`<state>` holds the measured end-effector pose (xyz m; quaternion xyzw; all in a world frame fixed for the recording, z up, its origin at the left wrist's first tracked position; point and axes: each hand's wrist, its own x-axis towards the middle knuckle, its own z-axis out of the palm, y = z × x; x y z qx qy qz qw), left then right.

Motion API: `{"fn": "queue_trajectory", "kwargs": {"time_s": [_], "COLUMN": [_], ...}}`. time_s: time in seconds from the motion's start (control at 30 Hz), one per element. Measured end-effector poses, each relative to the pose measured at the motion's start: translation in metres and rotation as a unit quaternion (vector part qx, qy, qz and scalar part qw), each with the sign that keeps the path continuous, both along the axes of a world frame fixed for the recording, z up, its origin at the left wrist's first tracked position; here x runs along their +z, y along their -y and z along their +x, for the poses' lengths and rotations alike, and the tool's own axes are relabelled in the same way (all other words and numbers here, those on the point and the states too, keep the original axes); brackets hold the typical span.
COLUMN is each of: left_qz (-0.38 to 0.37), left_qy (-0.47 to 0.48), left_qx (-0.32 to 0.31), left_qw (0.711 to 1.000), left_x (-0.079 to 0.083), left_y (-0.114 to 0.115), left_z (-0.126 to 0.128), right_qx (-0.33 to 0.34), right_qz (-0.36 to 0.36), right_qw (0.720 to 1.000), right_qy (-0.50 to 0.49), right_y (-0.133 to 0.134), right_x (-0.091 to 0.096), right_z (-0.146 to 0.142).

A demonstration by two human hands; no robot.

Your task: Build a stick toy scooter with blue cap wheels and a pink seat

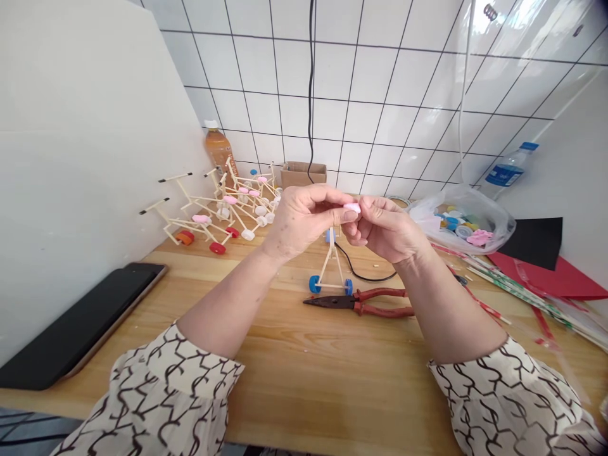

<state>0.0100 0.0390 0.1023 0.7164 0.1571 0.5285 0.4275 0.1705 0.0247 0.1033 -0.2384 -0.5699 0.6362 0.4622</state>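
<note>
Your left hand [304, 218] and right hand [387, 229] meet above the tabletop [285, 354]. Both pinch a small pink piece [352, 207] with their fingertips. At 6 o'clock from it sit a blue-wheeled stick frame [331, 269] and red pliers [375, 304].

White square wall tiles [380, 95] with dark grout lines stand behind the bench. Bright glare on the tiles, upper right. A black cable [311, 76] hangs straight down the wall. A plain white board [71, 158] stands along the left side. The wooden tabletop [294, 367] is light, with visible grain.
</note>
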Motion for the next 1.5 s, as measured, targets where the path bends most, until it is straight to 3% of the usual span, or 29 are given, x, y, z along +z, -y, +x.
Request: {"fn": "queue_trajectory", "kwargs": {"time_s": [0.3, 0.67, 0.9, 1.3, 1.5], "left_qz": [0.042, -0.008, -0.056, -0.039, -0.074], "left_qy": [-0.023, 0.041, 0.031, -0.004, 0.019], "left_qx": [-0.015, 0.006, -0.013, 0.092, 0.066], "left_qw": [0.999, 0.999, 0.998, 0.995, 0.995], "left_x": [0.005, -0.004, 0.000, -0.004, -0.003], "left_y": [-0.003, -0.007, -0.007, -0.011, -0.010], "left_z": [-0.006, 0.002, 0.001, -0.001, 0.002], "right_qx": [0.000, -0.076, -0.089, -0.151, -0.159], "right_qz": [0.026, 0.065, 0.088, 0.149, 0.141], "right_qw": [0.999, 0.995, 0.990, 0.970, 0.971], "right_qy": [0.028, 0.023, 0.069, 0.122, 0.114], "right_y": [0.001, 0.000, 0.002, 0.000, 0.000], "right_x": [0.000, -0.001, 0.003, -0.002, 0.000], "right_z": [0.004, -0.005, -0.002, -0.006, -0.005]}}
